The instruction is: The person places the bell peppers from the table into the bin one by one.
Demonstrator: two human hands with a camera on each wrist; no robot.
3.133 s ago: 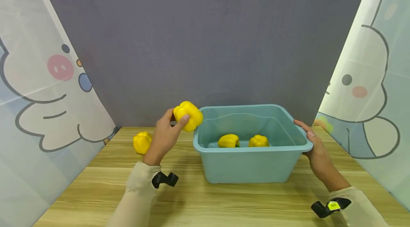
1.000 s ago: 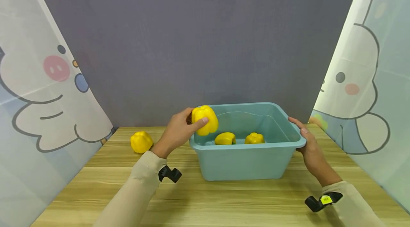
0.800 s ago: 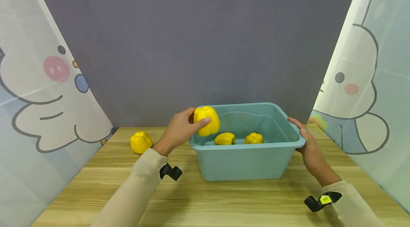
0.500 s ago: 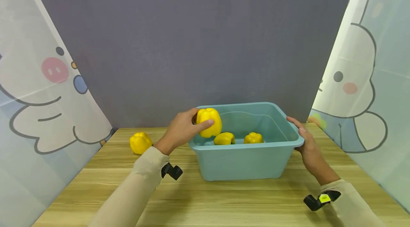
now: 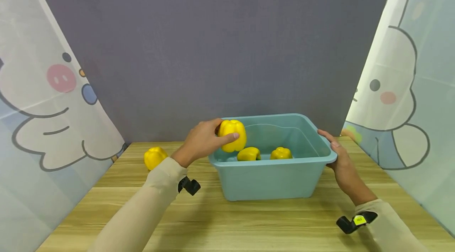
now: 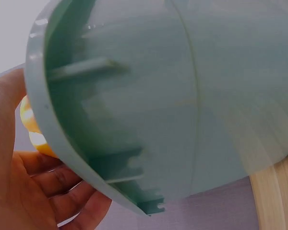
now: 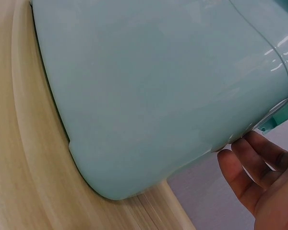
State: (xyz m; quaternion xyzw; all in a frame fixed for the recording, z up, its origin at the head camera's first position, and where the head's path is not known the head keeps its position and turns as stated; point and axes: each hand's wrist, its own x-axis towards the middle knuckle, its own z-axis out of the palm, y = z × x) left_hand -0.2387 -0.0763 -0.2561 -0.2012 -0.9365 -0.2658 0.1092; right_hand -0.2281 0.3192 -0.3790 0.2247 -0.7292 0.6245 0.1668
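On the table (image 5: 249, 224): blue-green tub (image 5: 266, 181), yellow pepper (image 5: 154, 158)

From my screen I see streaky, wood-grained planking. The tub stands slightly right of centre, towards the far edge; the pepper sits well apart, near the far left corner.

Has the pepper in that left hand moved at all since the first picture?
Yes: in the head view, the held pepper has moved right and slightly lower, judged against the loose pepper on the table, overlapping more of the bin.
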